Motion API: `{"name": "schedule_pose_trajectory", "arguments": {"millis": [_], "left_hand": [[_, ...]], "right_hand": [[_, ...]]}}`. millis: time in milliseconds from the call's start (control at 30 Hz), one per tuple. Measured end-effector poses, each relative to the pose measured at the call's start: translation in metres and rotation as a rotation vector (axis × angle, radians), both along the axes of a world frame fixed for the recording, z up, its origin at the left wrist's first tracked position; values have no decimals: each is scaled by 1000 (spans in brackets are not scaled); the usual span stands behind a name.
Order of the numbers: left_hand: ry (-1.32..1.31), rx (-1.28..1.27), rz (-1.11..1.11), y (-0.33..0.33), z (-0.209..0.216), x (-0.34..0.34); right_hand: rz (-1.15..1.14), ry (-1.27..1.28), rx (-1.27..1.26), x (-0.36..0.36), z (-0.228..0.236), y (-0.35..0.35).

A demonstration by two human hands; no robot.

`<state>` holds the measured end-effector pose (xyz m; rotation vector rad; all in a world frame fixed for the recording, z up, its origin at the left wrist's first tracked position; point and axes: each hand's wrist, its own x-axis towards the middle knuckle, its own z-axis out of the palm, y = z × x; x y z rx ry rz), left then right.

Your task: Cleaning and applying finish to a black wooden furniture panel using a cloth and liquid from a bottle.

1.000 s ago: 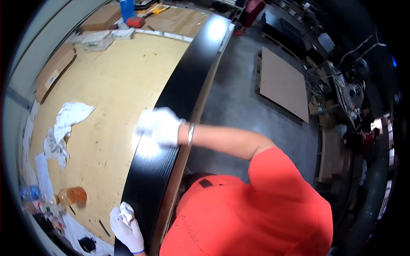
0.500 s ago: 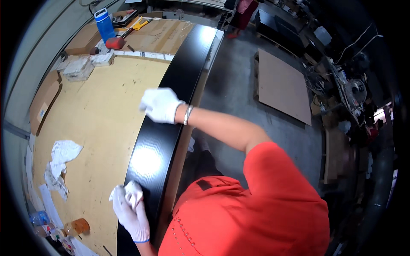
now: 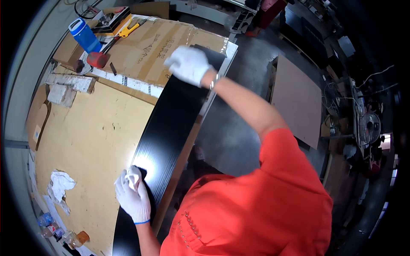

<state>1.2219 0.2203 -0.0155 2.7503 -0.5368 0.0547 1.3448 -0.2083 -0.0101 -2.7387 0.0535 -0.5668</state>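
A long black board (image 3: pixel 171 106) with a glossy wood-grain face lies along the right side of the yellowish worktable. My left hand (image 3: pixel 136 202), in a white knit glove with a blue cuff edge, grips a crumpled white cloth (image 3: pixel 133 176) on the near part of the board. Farther off, my right hand (image 3: pixel 188 66), also white-gloved, reaches over the board's far end. Its fingers curl down near the board's left edge, and whatever they hold is hidden beneath the glove.
White rags (image 3: pixel 62 183) and bottles (image 3: pixel 74 239) lie at the left. A blue bottle (image 3: pixel 85 36), a red mallet-like head (image 3: pixel 97 59), a yellow-handled tool (image 3: pixel 130 29) and flat cardboard (image 3: pixel 149 51) occupy the far end. A brown sheet (image 3: pixel 297 100) is on the floor, right.
My right hand has moved away from me along the board, toward its far end. My left hand, still gripping the cloth, has shifted slightly forward. The view has tilted and shifted.
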Motion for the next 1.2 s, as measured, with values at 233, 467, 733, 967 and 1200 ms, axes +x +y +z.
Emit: {"name": "schedule_pose_trajectory", "arguments": {"millis": [233,467,733,967,1200], "left_hand": [[44,55,111,3,-10,3],[96,-2,204,-3,-9,11],[108,-42,211,-6,-4,8],[104,-72,243,-5,-9,8],[156,-84,279,-10,-1,7]], "right_hand": [[-95,-45,-61,21,-22,-69],[-263,-205,148,22,-29,-89],[132,26,-112,11,-9,-50],[-109,82,88,48,-8,-151],[-54,276,121,40,-18,-167]]}}
